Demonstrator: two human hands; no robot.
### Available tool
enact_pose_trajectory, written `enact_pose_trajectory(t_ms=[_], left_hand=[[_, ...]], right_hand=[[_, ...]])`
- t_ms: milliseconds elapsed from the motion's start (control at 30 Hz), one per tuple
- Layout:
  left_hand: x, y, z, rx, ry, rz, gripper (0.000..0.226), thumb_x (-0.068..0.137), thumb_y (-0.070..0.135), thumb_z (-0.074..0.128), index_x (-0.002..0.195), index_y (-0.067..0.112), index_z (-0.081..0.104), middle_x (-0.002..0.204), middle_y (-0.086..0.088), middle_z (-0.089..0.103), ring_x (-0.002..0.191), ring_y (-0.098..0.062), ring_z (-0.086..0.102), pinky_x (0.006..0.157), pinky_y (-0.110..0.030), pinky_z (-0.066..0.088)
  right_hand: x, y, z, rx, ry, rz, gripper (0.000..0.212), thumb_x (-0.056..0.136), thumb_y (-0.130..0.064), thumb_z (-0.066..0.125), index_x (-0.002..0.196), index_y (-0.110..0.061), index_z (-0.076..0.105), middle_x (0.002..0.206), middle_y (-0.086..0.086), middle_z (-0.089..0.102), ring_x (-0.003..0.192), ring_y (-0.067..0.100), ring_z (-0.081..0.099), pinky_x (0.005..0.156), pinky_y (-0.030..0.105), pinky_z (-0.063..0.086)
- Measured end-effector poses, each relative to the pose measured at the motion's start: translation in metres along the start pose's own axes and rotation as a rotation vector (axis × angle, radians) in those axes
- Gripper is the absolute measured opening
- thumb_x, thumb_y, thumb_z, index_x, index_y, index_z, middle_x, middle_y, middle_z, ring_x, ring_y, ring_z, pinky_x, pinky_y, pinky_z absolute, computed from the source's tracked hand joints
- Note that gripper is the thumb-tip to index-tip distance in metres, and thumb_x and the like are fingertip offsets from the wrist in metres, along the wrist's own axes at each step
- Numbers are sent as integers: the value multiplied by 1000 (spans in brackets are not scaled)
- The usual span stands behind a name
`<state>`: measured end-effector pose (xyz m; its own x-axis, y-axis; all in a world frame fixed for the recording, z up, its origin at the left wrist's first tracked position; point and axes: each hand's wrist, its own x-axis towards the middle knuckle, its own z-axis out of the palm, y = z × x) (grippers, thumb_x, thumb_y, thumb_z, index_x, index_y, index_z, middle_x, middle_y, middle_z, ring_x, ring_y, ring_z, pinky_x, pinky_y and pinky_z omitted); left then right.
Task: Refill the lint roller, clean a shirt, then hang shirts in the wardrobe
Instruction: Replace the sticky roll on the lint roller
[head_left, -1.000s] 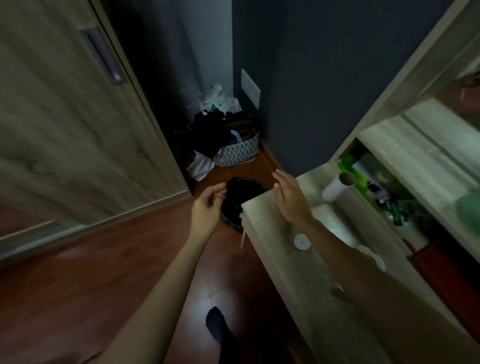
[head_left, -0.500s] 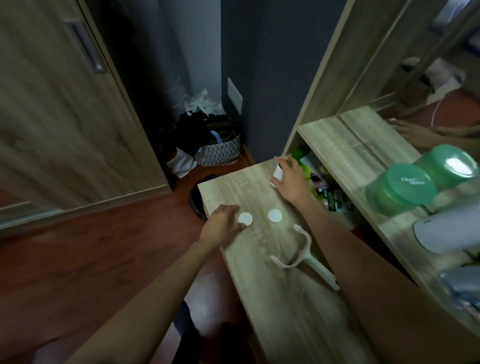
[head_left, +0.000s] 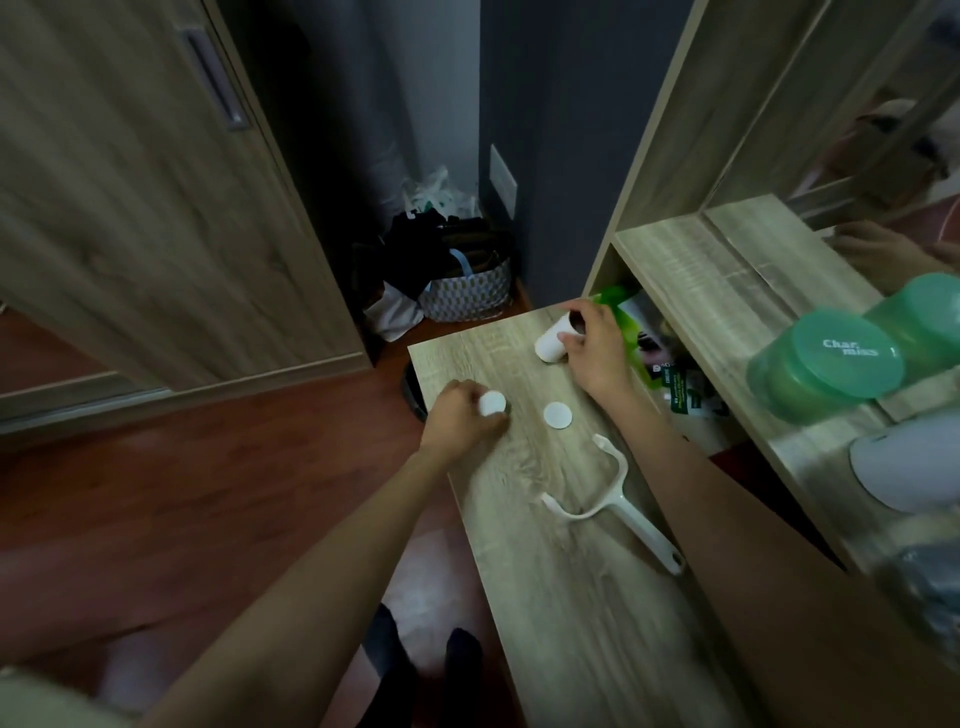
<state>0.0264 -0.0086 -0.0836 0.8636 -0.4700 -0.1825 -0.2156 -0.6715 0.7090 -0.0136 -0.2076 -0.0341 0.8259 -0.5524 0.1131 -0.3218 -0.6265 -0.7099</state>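
Pinches end cap (head_left: 492, 404) in left hand (head_left: 462, 415), grips roll (head_left: 553, 343) in right hand (head_left: 595, 353); may sweep loose cap (head_left: 558, 415) off bench (head_left: 571, 597) toward 9 o'clock.

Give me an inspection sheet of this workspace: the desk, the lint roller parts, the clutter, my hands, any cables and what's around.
Surface: wooden desk top, with the roller parts on it.
Job's things: lint roller handle lies flat with no roll on it; white roll is at the far end; end cap lies flat between the hands.
Clutter: green jar and white object on the shelf; green packets in the compartment below.
Grips: left hand pinches the second end cap; right hand holds the white roll.
Cables: nothing seen.
Surroundings: wardrobe door; basket of clothes on the floor.
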Motion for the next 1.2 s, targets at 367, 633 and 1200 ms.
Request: enact_pose_trajectory(t_ms=[367,633,1200], left_hand=[[-9,19,-46,-1125,-68,-329,30,94,21,63,124,25,60,110,-2,66,89,-9,66,74,-24,56],[-16,14,-66,-1060,-188,-284,20,93,19,63,111,28,64,107,-3,66,92,-12,69,69,-23,57],[-15,-14,-80,-1093,-33,-284,38,90,22,68,121,1,62,107,-18,68,79,-15,73,67,-17,56]], right_hand=[[-61,-42,3,892,-122,252,37,91,-4,58,126,-9,47,125,10,52,100,9,60,80,21,56],[-68,-47,5,976,-180,286,36,91,-4,58,126,-11,49,116,-1,56,103,12,61,85,26,56],[-57,29,13,-54,-249,116,43,87,-38,63,126,-22,57,124,6,58,112,22,55,94,39,46]])
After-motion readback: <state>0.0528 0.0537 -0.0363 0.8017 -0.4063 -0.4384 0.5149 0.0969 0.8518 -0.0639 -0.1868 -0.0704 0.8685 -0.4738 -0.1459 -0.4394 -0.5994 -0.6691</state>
